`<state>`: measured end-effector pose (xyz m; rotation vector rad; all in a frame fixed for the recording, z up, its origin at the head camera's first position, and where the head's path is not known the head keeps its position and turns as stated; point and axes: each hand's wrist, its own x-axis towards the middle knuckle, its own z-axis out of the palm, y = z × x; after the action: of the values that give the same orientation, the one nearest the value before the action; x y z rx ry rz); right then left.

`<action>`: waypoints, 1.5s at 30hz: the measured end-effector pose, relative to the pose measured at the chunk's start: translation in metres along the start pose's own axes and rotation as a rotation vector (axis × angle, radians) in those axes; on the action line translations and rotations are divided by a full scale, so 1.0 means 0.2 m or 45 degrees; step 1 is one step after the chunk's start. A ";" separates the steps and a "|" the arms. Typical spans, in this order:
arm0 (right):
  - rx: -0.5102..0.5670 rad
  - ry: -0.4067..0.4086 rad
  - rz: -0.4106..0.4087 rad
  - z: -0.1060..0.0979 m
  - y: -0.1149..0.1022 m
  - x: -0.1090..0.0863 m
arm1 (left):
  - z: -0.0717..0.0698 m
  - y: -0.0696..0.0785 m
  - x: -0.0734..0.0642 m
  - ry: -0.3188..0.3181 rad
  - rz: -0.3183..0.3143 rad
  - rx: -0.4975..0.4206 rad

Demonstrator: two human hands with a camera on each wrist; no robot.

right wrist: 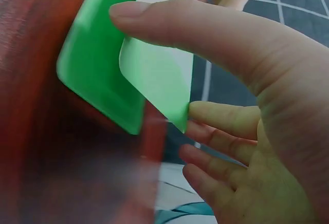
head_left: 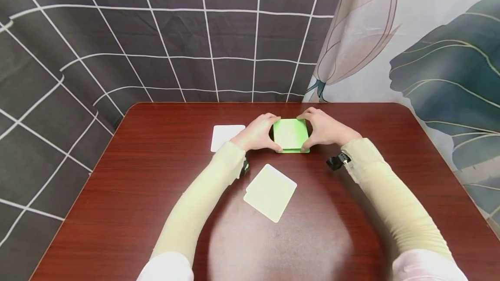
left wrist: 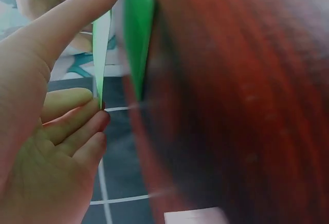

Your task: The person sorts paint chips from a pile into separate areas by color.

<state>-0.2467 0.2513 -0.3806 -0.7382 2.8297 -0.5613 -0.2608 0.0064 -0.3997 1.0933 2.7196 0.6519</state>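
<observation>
Between my two hands is a thin square green card (head_left: 290, 132), pale on much of its upper face. My left hand (head_left: 258, 133) grips its left side, thumb at the near corner and fingers at the far one. My right hand (head_left: 323, 128) holds the right side the same way. Just below lies a second green card (right wrist: 97, 64) on the table; in the right wrist view a gap shows between the two. From the left wrist view the held card (left wrist: 101, 54) appears almost edge-on, with the lower card (left wrist: 138, 34) beside it.
A white square card (head_left: 224, 136) lies left of my left hand, partly covered by the forearm. Nearer me, pale cards (head_left: 272, 194) overlap, turned at an angle. The reddish-brown table (head_left: 156, 177) meets a dark gridded curtain (head_left: 230, 34) at its far edge.
</observation>
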 end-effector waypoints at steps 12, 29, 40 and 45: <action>0.056 -0.113 0.049 0.07 0.05 0.02 | 0.07 -0.01 0.01 -0.118 -0.081 -0.057; 0.058 -0.130 0.101 0.07 0.04 0.02 | 0.08 -0.02 0.02 -0.084 -0.097 -0.083; 0.062 0.003 0.037 0.03 -0.03 -0.03 | -0.03 0.01 -0.08 0.048 -0.023 -0.127; 0.039 0.053 0.031 0.00 -0.09 -0.07 | -0.09 0.02 -0.17 0.078 0.020 -0.120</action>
<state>-0.2261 0.2438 -0.3716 -0.6932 2.8574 -0.6216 -0.2390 -0.0203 -0.3833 1.0908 2.7021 0.8205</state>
